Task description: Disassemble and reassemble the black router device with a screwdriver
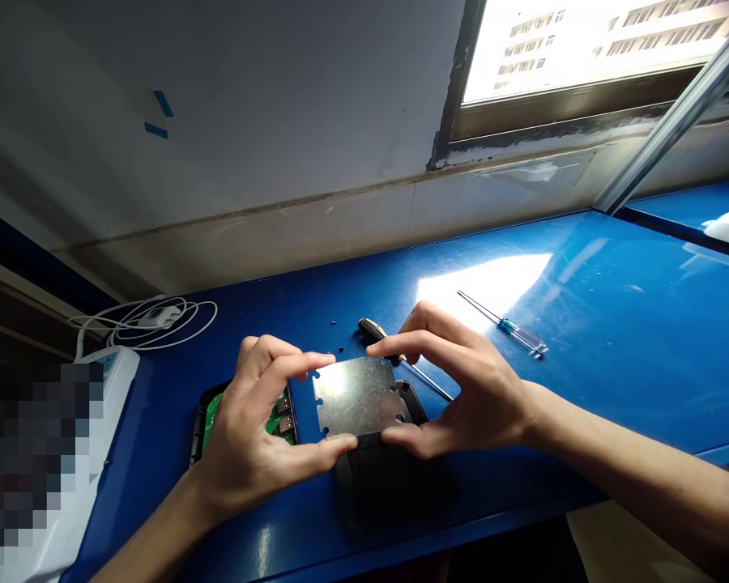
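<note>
Between both hands is a thin silver metal plate (355, 397) with notched edges, held up above the table. My left hand (264, 421) grips its left part, thumb at the lower edge and fingertips at the upper left corner. My right hand (462, 380) pinches the right part the same way. Behind and below the plate lies a black plastic cover (394, 486), partly hidden. A green circuit board (211, 417) in a black housing sits under my left hand, mostly covered by it. A black and yellow screwdriver (373, 328) lies just beyond the plate.
Farther right rests a clear-handled screwdriver (522, 336). Small dark screws (341, 350) lie beyond the plate. At the left are a white power strip (118, 364) and a coiled white cable (203, 332). The blue table (632, 324) meets a wall at the back.
</note>
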{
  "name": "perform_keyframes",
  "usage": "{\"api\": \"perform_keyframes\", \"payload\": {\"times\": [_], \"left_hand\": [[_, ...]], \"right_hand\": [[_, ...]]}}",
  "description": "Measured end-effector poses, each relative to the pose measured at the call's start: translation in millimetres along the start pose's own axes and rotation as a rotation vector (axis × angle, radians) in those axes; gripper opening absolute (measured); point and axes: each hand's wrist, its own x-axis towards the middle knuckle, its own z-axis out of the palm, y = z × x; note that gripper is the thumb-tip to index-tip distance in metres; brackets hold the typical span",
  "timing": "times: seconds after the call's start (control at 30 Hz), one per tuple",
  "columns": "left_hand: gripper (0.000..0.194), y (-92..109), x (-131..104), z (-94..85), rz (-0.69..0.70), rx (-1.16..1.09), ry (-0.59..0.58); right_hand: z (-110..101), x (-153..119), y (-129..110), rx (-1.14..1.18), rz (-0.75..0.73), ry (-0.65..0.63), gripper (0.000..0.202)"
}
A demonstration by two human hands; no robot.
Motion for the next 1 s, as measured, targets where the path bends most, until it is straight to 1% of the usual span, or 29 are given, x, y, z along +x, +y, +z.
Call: {"api": "perform_keyframes", "payload": {"times": [0.3,0.4,0.53,0.63,0.83,1.0], "left_hand": [[0.052,-2,2,1.1,-0.011,0.010,-0.047],[0.050,-2,4,5.1,0.025,0.000,-0.076],[0.050,1,4,9.8,0.097,-0.015,-0.112],[0.048,3,3,11.6,0.108,-0.028,-0.121],[0.040,4,-1,12.5,0.093,-0.040,-0.095],[0.045,3,-2,12.4,0.098,-0.007,-0.048]], "right_hand": [[0,1,-5,-0.011,0.022,0.025,0.062],[7,0,-9,0.007,-0.003,0.067,0.060],[22,-2,-17,0.031,-0.036,0.160,0.055],[29,-3,-20,0.045,-0.043,0.196,0.054],[31,-2,-18,0.066,-0.047,0.177,0.054],[39,-5,-14,0.098,0.009,0.111,0.054]]}}
